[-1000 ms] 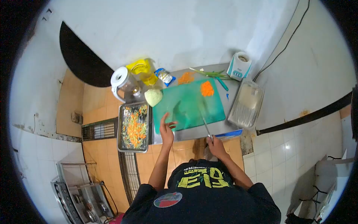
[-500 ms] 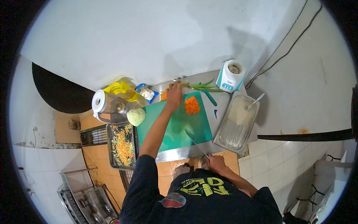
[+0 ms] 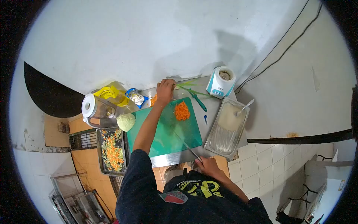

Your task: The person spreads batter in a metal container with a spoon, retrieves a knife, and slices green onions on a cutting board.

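Observation:
My left hand (image 3: pixel 165 89) reaches past the far edge of the green cutting board (image 3: pixel 153 127), its fingers closed at the ends of the green onions (image 3: pixel 201 92). What they pinch is too small to make out. My right hand (image 3: pixel 209 166) grips a knife (image 3: pixel 188 147) by its handle at the near edge, with the blade pointing over the board. Shredded carrot (image 3: pixel 182 111) lies in a pile on the board's right part. A piece of cabbage (image 3: pixel 126 122) sits at its left edge. Beyond the board lies a green-handled peeler (image 3: pixel 198 101).
On the left are a blender jug (image 3: pixel 88 106), a yellow-labelled bag (image 3: pixel 112 93), a blue packet (image 3: pixel 136 98) and a tray of chopped vegetables (image 3: pixel 112 151). A blender base (image 3: pixel 221 83) and a metal pan of pale batter (image 3: pixel 227 127) stand on the right.
The view has shifted, so the whole scene sits further left. My left hand has moved slightly away from me, and the green onions have shifted. The knife remains in my right hand.

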A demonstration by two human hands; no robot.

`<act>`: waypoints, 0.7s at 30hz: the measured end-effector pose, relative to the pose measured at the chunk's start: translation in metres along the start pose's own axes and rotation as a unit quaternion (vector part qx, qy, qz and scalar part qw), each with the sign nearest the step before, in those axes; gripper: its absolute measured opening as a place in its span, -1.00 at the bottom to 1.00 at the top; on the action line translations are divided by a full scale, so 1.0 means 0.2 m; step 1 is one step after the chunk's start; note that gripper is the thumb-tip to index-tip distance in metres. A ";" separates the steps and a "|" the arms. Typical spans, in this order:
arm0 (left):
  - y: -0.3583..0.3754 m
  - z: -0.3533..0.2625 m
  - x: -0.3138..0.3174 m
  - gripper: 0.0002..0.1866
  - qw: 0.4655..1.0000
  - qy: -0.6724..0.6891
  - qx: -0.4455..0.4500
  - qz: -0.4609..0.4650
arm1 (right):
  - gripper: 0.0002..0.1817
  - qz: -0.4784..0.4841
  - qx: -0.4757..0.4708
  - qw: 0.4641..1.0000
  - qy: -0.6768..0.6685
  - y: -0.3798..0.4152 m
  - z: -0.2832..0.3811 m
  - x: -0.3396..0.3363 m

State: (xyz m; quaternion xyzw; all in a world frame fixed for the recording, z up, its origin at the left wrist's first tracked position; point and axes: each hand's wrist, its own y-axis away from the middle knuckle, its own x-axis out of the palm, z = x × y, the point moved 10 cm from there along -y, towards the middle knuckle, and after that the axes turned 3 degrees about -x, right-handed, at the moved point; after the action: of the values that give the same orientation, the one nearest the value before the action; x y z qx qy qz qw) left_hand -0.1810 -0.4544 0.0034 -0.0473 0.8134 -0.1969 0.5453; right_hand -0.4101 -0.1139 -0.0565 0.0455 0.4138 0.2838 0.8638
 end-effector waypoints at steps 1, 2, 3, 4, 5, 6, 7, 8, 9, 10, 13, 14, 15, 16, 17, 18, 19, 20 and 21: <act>0.03 0.00 -0.09 -0.84 1.000 0.012 -0.022 -0.011 | -0.50 -0.014 -0.001 1.000 -0.003 0.01 0.03 -0.02; 0.08 -0.01 -0.22 -0.86 0.998 0.023 -0.045 -0.025 | -0.50 -0.026 -0.005 1.000 -0.005 0.00 0.06 -0.03; 0.15 -0.01 -0.34 -0.87 0.996 0.032 -0.072 -0.038 | -0.50 -0.048 -0.016 0.999 0.001 0.00 0.07 -0.02; 0.23 0.00 -0.46 -0.88 0.991 0.070 -0.098 -0.059 | -0.50 -0.066 -0.028 0.997 0.006 -0.01 0.06 0.01; 0.34 0.01 -0.58 -0.88 0.983 0.106 -0.125 -0.080 | -0.51 -0.083 -0.040 0.996 0.010 0.00 0.13 0.00; 0.48 0.04 -0.66 -0.88 0.973 0.141 -0.152 -0.100 | -0.50 -0.021 -0.011 0.999 -0.028 0.00 0.13 0.03; 0.64 0.10 -0.67 -0.84 0.942 0.254 -0.189 -0.109 | -0.50 -0.028 -0.022 0.999 -0.020 0.00 0.16 0.05; 0.82 0.16 -0.64 -0.80 0.896 0.365 -0.221 -0.122 | -0.50 -0.034 -0.033 0.999 -0.011 -0.01 0.18 0.08; 0.98 0.21 -0.61 -0.77 0.836 0.470 -0.249 -0.136 | -0.51 -0.042 -0.046 0.998 0.000 -0.02 0.19 0.10; 1.15 0.22 -0.61 -0.73 0.786 0.514 -0.317 -0.131 | -0.52 -0.035 -0.032 0.999 0.014 -0.03 0.20 0.12; 1.65 0.15 -0.55 -0.63 0.627 0.590 -0.498 -0.101 | -0.53 -0.039 -0.025 0.999 0.010 -0.01 0.21 0.20; 1.83 0.14 -0.45 -0.61 0.585 0.591 -0.550 -0.081 | -0.51 -0.049 -0.017 0.999 -0.006 0.00 0.23 0.20; 2.00 0.13 -0.36 -0.58 0.541 0.591 -0.595 -0.061 | -0.51 -0.039 0.000 0.999 -0.027 0.02 0.22 0.23; 2.08 0.12 -0.37 -0.56 0.587 0.558 -0.586 -0.010 | -0.51 -0.031 0.017 0.998 -0.047 0.04 0.20 0.26; 2.16 0.10 -0.38 -0.54 0.630 0.523 -0.573 0.043 | -0.51 -0.025 0.037 0.997 -0.068 0.05 0.22 0.27; 2.22 0.11 -0.38 -0.51 0.669 0.484 -0.556 0.100 | -0.50 -0.029 0.043 0.997 -0.051 0.07 0.25 0.25; 2.25 0.15 -0.38 -0.51 0.683 0.497 -0.525 0.106 | -0.50 -0.030 0.042 0.998 -0.040 0.06 0.25 0.27; 2.29 0.18 -0.38 -0.50 0.694 0.511 -0.494 0.117 | -0.49 -0.029 0.046 0.998 -0.029 0.08 0.24 0.29; 2.31 0.20 -0.36 -0.49 0.703 0.525 -0.462 0.130 | -0.48 -0.030 0.052 0.998 -0.019 0.11 0.21 0.31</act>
State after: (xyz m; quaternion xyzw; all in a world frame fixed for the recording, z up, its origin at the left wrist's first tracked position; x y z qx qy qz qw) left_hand -0.0522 -0.0195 -0.1199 -0.0764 0.9551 0.2834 -0.0401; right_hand -0.3573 -0.0559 -0.0649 0.0838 0.4128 0.2352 0.8759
